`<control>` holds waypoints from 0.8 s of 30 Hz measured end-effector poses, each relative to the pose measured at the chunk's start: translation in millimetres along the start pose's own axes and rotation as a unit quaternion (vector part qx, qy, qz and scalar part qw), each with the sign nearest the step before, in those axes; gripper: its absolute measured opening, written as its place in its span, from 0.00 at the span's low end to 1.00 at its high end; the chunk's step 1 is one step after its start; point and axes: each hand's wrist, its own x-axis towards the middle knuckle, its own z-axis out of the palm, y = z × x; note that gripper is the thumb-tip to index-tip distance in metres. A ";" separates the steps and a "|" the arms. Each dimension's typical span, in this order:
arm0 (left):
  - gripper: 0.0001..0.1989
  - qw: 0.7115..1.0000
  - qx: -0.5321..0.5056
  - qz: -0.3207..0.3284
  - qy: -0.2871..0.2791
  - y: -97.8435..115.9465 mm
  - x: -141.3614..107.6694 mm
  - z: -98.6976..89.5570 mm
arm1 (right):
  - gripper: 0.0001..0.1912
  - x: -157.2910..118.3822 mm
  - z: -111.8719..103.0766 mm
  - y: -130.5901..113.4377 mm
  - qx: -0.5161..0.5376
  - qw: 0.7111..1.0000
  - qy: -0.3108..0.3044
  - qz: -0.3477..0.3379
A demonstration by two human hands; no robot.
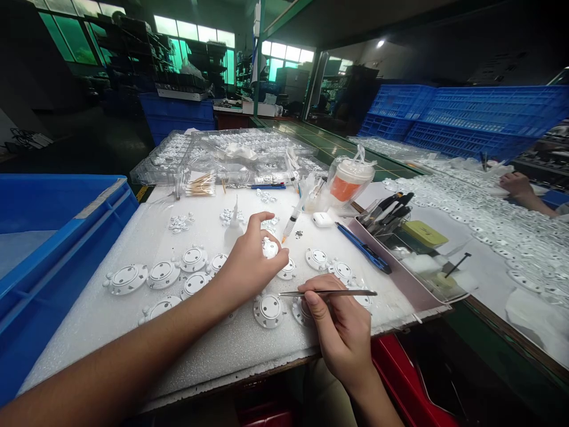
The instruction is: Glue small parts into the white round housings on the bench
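1 blue plastic bin [66, 237] is standing at the far left, beside the white foam sheet [84, 317]. Several round white discs [127, 277] are lying on the foam in loose rows. 1 bundle of cotton swabs [201, 184] is resting behind them; 1 squeeze bottle [233, 230] is standing nearer the hands. The left hand [251, 258] is gripping 1 small white part [269, 248] between thumb and fingers, above the foam. 1 orange-tipped syringe [291, 222] is lying just beyond. The right hand [341, 326] is gripping 1 pair of metal tweezers [340, 293], tips pointing left near 1 disc. 1 blue utility knife [364, 248] is lying beside the pink tray [400, 268]. 1 co-worker's hand [516, 185] is showing at the far right.
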 end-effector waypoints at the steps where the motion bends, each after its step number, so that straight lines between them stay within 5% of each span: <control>1: 0.27 1.000 0.000 0.000 -0.001 -0.2 -0.1 -0.1 | 0.08 0.2 0.0 -0.1 0.000 1.000 0.000 0.000; 24: 0.27 1.000 0.007 0.005 0.003 -1.6 -0.2 -0.2 | 0.08 -1.0 -0.5 1.7 0.017 1.000 0.007 0.007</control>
